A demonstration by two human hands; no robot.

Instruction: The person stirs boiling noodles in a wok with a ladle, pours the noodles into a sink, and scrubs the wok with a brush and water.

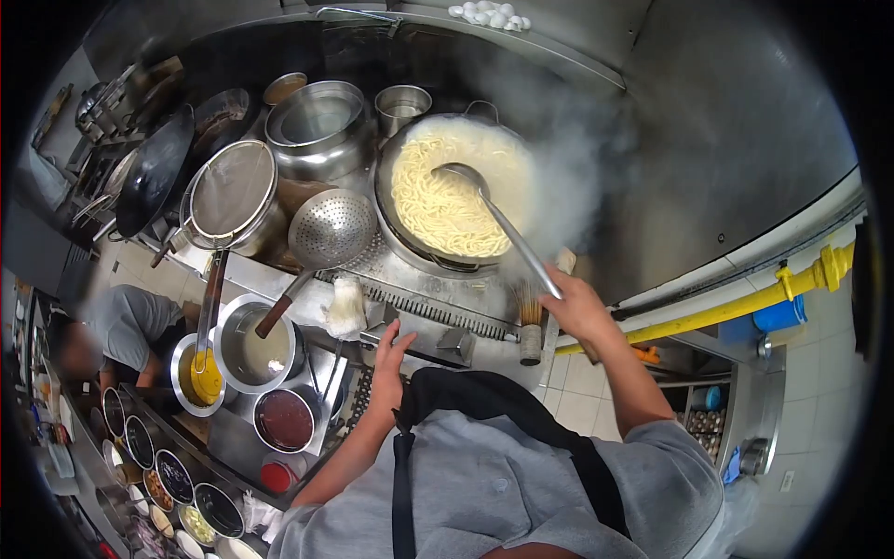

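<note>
My right hand (pixel 577 304) is closed round the handle of a long metal ladle (pixel 512 230). The ladle's bowl lies on pale noodles (pixel 433 200) in a large steaming wok (pixel 386 205) of cloudy liquid. My left hand (pixel 391 359) is held in front of my body, empty, its fingers apart, near the stove's front edge. A perforated strainer (pixel 332 227) with a wooden handle rests left of the wok, and a white cloth (pixel 346 308) lies between it and my left hand.
Metal pots (pixel 317 154) and a mesh sieve (pixel 233 189) stand left of the wok. Bowls of sauce (pixel 284 420) are at the lower left. A bamboo brush (pixel 530 340) sits at the stove edge. A co-worker (pixel 140 326) bends over at the far left. Yellow pipe (pixel 726 312) runs right.
</note>
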